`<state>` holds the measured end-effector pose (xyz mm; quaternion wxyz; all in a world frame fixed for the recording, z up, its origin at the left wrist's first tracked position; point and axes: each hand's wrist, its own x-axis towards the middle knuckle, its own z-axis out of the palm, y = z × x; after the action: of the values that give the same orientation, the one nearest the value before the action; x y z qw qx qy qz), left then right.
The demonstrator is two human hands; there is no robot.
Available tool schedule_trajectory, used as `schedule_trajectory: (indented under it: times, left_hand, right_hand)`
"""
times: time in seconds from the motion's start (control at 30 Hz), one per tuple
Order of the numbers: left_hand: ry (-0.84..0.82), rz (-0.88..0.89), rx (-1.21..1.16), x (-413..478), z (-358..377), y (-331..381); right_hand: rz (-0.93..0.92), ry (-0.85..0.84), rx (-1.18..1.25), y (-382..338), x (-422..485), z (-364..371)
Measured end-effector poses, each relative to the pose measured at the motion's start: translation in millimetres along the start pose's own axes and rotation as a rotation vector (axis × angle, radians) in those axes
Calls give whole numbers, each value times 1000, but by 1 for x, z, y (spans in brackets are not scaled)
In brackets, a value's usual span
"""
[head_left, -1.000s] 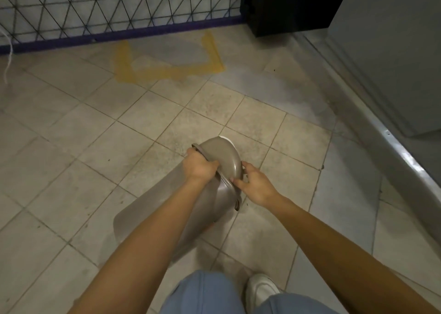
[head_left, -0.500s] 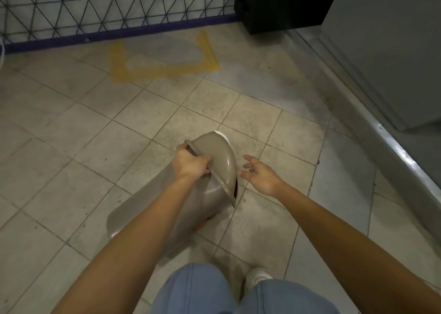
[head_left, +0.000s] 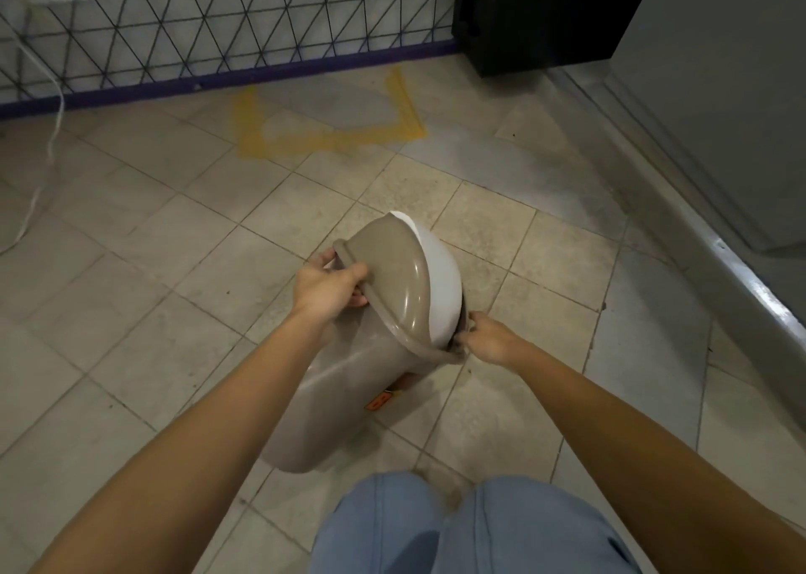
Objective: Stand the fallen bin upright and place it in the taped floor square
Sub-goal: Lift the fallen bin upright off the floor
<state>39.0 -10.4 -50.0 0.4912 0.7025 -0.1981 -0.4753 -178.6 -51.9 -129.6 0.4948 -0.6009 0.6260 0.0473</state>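
Note:
A taupe plastic bin with a white swing lid is tilted steeply on the tiled floor, its top raised and leaning away from me, its base near my knees. My left hand grips the left side of the bin's top rim. My right hand holds the rim on the lower right side. The yellow taped square lies on the floor farther ahead, against the wall's purple baseboard, with nothing inside it.
A wire grid panel lines the wall behind the square. A white cable trails down at left. A dark cabinet stands at the back right, and a raised grey ledge runs along the right.
The bin has been tipped up from lying nearly flat to a steep tilt. My right hand, off the bin half a second ago, is back on the rim.

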Motion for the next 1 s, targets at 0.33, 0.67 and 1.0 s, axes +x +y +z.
schedule_trajectory:
  times: [0.33, 0.67, 1.0]
  left_hand:
    - [-39, 33, -63, -6, -23, 12]
    - [-89, 29, -107, -13, -51, 11]
    - [-145, 40, -81, -8, -56, -7]
  right_hand:
    - [81, -84, 461, -16, -7, 2]
    - [17, -94, 507, -35, -28, -25]
    - [-135, 88, 347, -50, -54, -49]
